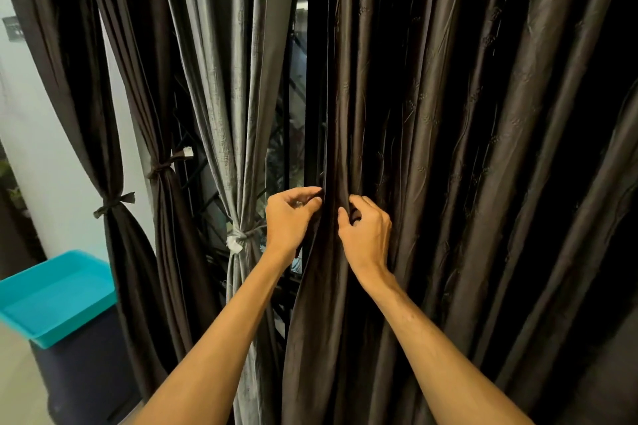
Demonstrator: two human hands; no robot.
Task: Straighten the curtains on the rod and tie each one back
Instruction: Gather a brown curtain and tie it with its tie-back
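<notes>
Forearms reach in from the near edge. Left hand (290, 217) pinches the leading edge of the loose brown curtain (448, 148), fingers curled over the hem. Right hand (366, 235) sits just beside it, fingers hooked round the next fold. Both grips are narrow and hold cloth only.

Curtain location: centre to right of view, hanging free in long vertical pleats, untied.

Handling, as judged:
- Cloth has a satin-like sheen, so it is probably slippery. A pinch may slide; gathering several pleats in a full grasp seems safer.
- Soft, no stiffness; folds collapse where held.
- The panel looks long and full, so moderately heavy once bunched.
- Best hold: at about the height of the neighbouring ties.

Outward, to the left: grey curtain (241, 79) cinched by a pale tie (238, 238); two brown curtains (110, 148) with dark ties (114, 203). Window grille (200, 190) lies behind. Teal tray (58, 297) sits on a dark bin, near left.

Not visible:
- Rod and hooks, cut off above.
- Curtain bottoms, cut off below.
- Any tie for the loose curtain.
- Fingertips, buried in folds.
</notes>
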